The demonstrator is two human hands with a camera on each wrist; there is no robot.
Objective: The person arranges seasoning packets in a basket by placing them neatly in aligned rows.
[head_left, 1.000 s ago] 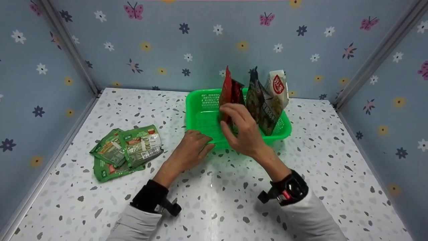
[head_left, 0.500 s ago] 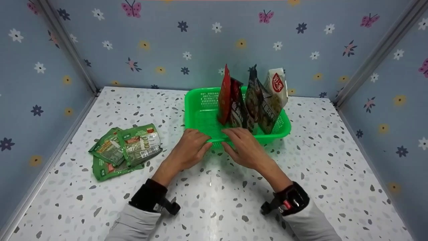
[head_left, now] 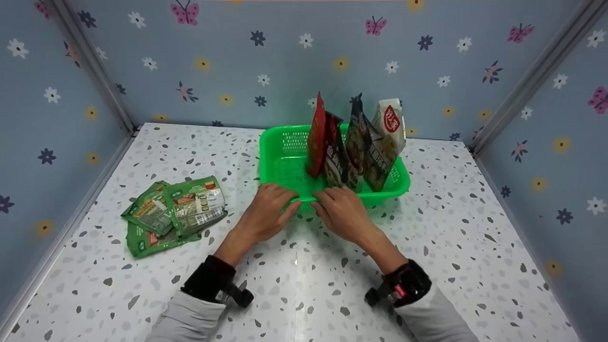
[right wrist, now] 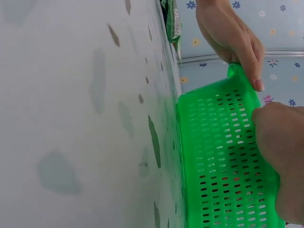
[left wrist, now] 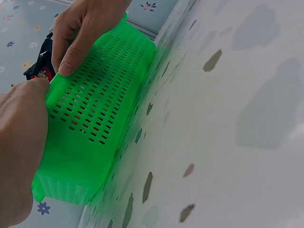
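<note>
Just right of centre in the head view, I have the basket resting on the table; bags stand in its middle and right part. Left hand: holds the near rim, thumb outside, fingers over the edge. Right hand: same grip, just beside the left. I log both as narrow, on the rim. Left of frame, three green packets overlap, lying flat.

I'm gripping a green plastic basket by its near rim. Slotted walls; it's sitting upright on the speckled tabletop. Printed packets, red, dark, white-topped, are standing in its middle and right.
</note>
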